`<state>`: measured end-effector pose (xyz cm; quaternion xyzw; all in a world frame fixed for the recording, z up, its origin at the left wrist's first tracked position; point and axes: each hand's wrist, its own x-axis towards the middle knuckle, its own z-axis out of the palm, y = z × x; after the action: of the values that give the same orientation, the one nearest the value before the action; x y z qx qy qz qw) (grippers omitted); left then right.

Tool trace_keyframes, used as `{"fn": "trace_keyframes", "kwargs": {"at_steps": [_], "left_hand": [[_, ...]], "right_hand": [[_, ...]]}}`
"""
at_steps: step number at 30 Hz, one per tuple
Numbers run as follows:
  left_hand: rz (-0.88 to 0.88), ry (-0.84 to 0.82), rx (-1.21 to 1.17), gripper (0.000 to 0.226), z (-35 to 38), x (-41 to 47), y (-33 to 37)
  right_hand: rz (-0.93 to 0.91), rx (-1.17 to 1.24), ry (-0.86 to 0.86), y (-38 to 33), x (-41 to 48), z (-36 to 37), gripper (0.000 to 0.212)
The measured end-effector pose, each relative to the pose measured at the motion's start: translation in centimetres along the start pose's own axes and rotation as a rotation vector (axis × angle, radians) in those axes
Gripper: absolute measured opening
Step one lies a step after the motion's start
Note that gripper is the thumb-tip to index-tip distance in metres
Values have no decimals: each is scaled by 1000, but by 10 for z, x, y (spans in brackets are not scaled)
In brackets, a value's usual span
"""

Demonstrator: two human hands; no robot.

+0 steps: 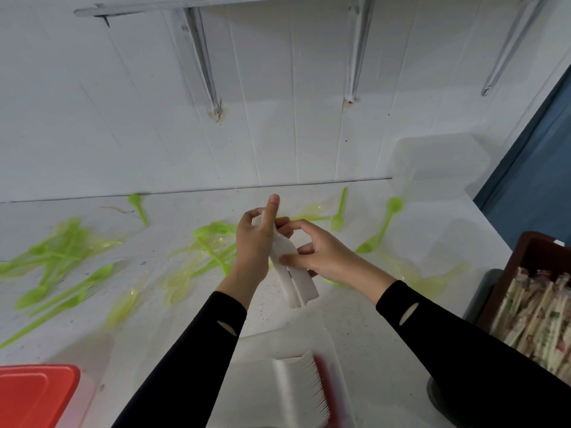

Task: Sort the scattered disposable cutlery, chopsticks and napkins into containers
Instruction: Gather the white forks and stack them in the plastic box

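Holding a stack of white plastic cutlery (298,282) in mid-air above the white table (185,211), near its middle, tilted with the lower end toward the camera; kind of cutlery not clear. Clasping the upper half with the left grip (255,242), fingers curled round it and thumb straight up. Pinching the stack's middle with the right grip (323,257), thumb on the near face, fingers curled behind. Both arms in black sleeves (191,350).

Strewn over the table behind and to the left: green plastic spoons (100,271), some lying in clear wrappers. Farther right, near the wall, a green fork (339,211). Close to the bottom edge, in a clear tray (253,359), a row of white forks (309,381) with tines to the right. At the lower left corner, a red lid (34,393). At the right edge, a dark brown box (531,245) packed with paper-wrapped chopsticks (537,316).
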<state>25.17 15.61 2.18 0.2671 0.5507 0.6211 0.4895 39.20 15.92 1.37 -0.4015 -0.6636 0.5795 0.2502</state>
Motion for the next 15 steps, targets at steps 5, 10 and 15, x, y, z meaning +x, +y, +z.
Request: {"fn": "trace_keyframes", "kwargs": {"at_steps": [5,10,15], "left_hand": [[-145,63,-150,43,-5,8,-1],[-264,106,-359,51,-11,15,0],[-302,-142,-402,26,-12,12,8]], "right_hand": [[-1,-131,-32,2,-1,8,63],[18,-193,-51,5,-3,10,83],[45,40,-98,-5,-7,0,75]]}}
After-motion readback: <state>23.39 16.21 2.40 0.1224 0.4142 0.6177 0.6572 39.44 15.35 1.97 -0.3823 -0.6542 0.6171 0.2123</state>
